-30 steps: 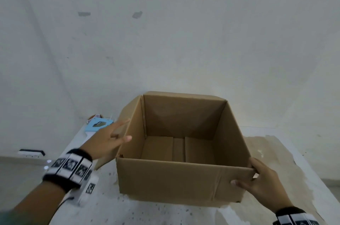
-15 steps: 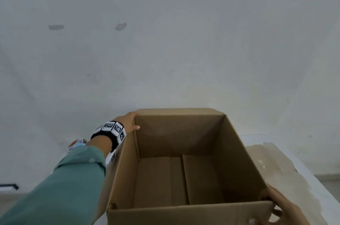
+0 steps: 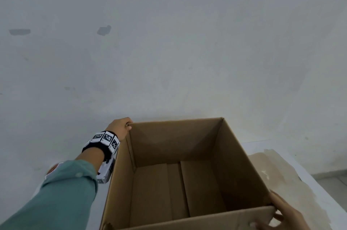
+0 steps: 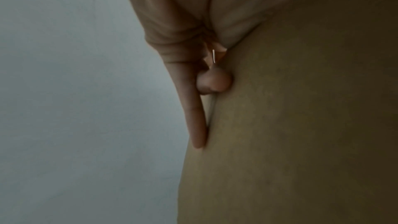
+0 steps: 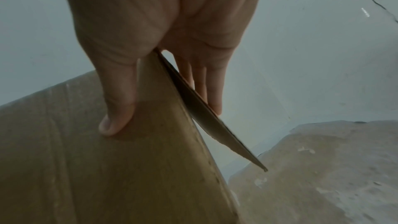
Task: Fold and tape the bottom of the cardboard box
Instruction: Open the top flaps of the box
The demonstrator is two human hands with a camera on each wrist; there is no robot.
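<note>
The step in hand looks like getting a good hold on the cardboard box (image 3: 180,173) so it can be turned over, because the bottom has to face up before it can be taped. That is a guess from how the hands sit.

The left hand (image 3: 120,127) grasps the far left corner of the box, at the top rim. In the left wrist view its fingers (image 4: 193,108) lie flat along the outside of the cardboard and the thumb tip presses the wall. The right hand (image 3: 281,214) grasps the near right corner. In the right wrist view the thumb (image 5: 117,105) lies on one wall and the other fingers go round the corner edge onto the next wall.

To do this well, both hands should hold firm on these two opposite corners and turn together, so the box does not twist or go out of square. The walls are thin and can bend, so a soft, even squeeze is better than a hard one. The bottom flaps may swing open when the box tips, so it should turn slowly.

The box is plain brown and open at the top. It sits on the white worktop (image 3: 319,182), toward the near edge. Inside, the bottom flaps lie folded flat, with seams showing between them. No tape shows on them from this side.
</note>
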